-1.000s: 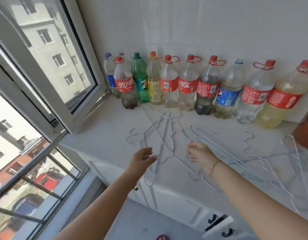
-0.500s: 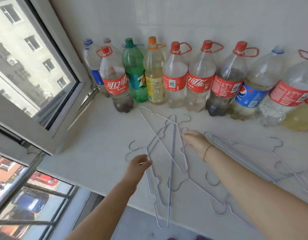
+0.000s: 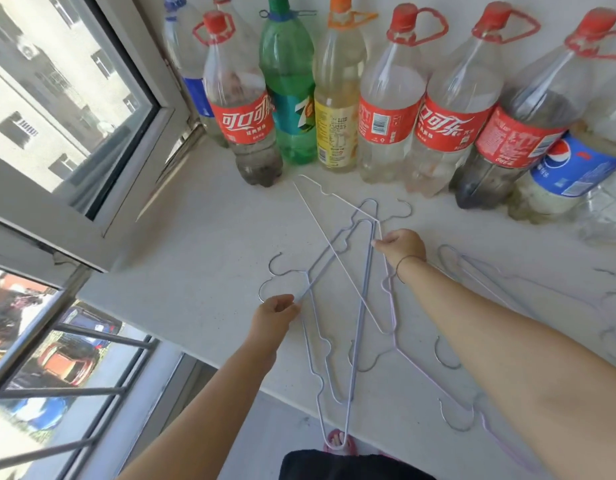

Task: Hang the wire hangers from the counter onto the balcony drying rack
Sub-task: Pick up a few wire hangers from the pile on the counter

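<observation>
Several thin wire hangers point(image 3: 360, 306) lie overlapped on the pale counter point(image 3: 195, 265), some poking past its front edge. My left hand point(image 3: 275, 315) pinches the neck of a blue-grey hanger just below its hooks. My right hand point(image 3: 401, 245) pinches the wire of a hanger near the top of the pile. More hangers point(image 3: 507, 282) lie to the right, partly behind my right forearm. No drying rack is in view.
A row of large plastic bottles point(image 3: 386, 109) stands against the back wall. An open window frame point(image 3: 126, 188) juts over the counter's left end. Window bars point(image 3: 74, 393) and the street lie lower left. The floor shows below the counter edge.
Both hands moved forward onto the pile. The left hand went from open in the air to pinching a hanger neck. The right hand shifted up to the top of the pile.
</observation>
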